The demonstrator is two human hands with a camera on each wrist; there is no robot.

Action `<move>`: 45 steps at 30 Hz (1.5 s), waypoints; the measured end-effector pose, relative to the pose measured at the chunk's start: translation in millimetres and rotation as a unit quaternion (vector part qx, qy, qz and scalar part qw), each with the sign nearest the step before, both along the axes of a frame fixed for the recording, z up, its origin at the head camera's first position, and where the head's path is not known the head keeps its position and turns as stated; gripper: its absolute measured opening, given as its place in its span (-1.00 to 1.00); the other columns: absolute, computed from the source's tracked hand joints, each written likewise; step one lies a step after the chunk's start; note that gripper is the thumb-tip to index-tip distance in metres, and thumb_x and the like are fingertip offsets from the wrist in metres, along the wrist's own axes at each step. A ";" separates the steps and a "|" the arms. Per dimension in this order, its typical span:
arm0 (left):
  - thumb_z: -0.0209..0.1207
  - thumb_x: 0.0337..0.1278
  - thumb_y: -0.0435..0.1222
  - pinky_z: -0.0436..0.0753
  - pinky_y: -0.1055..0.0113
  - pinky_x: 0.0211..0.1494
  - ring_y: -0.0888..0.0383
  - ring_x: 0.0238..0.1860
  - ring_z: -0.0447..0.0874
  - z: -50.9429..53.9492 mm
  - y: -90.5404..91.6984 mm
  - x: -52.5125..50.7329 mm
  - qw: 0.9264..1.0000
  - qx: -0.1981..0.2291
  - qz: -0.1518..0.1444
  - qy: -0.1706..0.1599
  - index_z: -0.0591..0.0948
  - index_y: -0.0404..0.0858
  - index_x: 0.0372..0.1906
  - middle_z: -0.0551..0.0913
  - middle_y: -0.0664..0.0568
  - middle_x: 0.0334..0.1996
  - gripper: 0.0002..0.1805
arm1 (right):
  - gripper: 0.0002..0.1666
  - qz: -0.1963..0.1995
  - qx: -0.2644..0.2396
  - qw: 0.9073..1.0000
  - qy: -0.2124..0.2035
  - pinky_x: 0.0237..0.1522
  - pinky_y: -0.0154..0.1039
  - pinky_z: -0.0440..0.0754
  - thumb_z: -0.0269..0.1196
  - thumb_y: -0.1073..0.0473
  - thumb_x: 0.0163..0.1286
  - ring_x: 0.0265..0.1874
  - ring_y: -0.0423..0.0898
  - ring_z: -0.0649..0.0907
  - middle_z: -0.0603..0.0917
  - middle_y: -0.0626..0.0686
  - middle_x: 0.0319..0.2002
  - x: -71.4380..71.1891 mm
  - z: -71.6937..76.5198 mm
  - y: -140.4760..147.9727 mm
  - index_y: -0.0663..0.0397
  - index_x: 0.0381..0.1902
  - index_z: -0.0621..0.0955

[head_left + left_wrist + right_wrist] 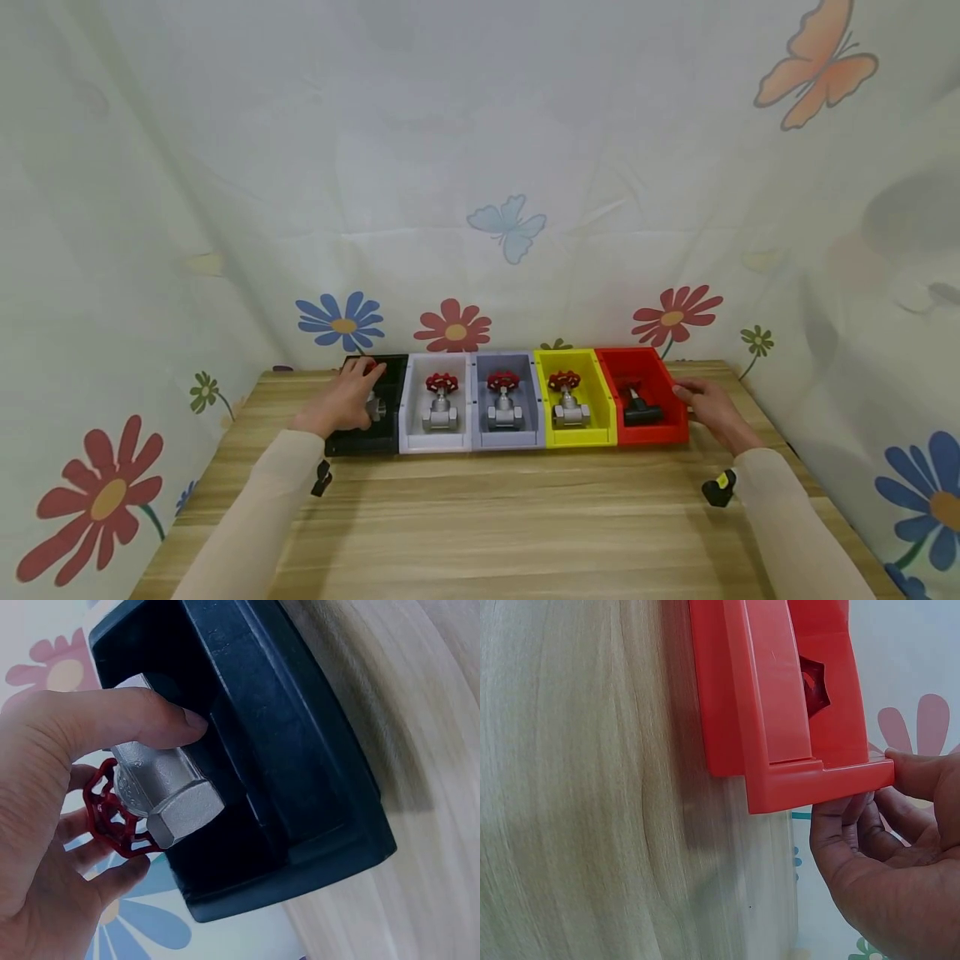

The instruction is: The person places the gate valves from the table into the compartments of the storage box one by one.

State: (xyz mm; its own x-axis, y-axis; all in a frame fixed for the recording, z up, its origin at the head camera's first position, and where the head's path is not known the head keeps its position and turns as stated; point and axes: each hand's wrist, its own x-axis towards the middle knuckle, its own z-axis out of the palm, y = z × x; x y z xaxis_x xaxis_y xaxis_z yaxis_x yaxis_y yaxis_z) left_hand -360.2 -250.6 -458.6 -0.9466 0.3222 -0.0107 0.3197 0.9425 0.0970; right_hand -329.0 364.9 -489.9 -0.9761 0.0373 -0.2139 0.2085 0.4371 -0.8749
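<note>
At the left end of a row of bins, my left hand (347, 398) reaches into the black bin (255, 735) and grips a silver gate valve (161, 780). The thumb lies across its metal body, and the fingers are around its red handwheel (112, 814). At the other end, my right hand (711, 408) pinches the right side wall of the red bin (769, 712), thumb on the rim and fingers against the outside. Inside that bin lies a black T-shaped piece (641, 410), its kind unclear.
Between the end bins stand a white bin (437, 446), a grey bin (508, 440) and a yellow bin (581, 437), each holding a gate valve with a red handwheel. The row sits at the back of a wooden table (517, 525), before a flower-patterned cloth (450, 275).
</note>
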 end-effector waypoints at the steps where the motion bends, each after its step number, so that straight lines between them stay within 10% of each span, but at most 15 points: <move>1: 0.47 -0.30 -0.34 0.47 -0.23 0.28 -0.27 0.40 0.15 -0.9 0.5 -0.2 1.000 0.001 0.000 -0.003 0.21 -0.23 0.50 0.16 -0.28 0.45 0.09 | -0.33 0.000 0.000 1.000 0.001 0.30 0.15 0.47 -0.11 0.03 0.61 0.31 0.31 0.40 0.25 0.42 0.42 -0.1 -0.2 0.0 0.34 0.48 0.15; 45: 0.36 -0.17 -0.43 0.39 -0.17 0.38 -0.19 0.43 0.16 -32.6 0.8 -11.9 1.000 -0.003 -0.012 -0.020 0.30 -0.22 0.46 0.24 -0.21 0.44 -0.06 | -0.32 0.002 0.002 1.000 0.012 0.23 0.05 0.56 -0.10 0.02 0.60 0.30 0.29 0.43 0.27 0.42 0.42 -1.5 -1.8 2.6 0.36 0.47 0.17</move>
State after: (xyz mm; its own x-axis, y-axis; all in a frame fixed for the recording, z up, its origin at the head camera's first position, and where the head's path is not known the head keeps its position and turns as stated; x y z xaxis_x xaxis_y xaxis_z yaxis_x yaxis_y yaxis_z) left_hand -372.2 -249.8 -491.2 -0.9374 0.3445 -0.0504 0.3382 0.9353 0.1038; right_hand -330.5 367.5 -491.8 -0.9811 0.0353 -0.1902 0.1860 0.4420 -0.8775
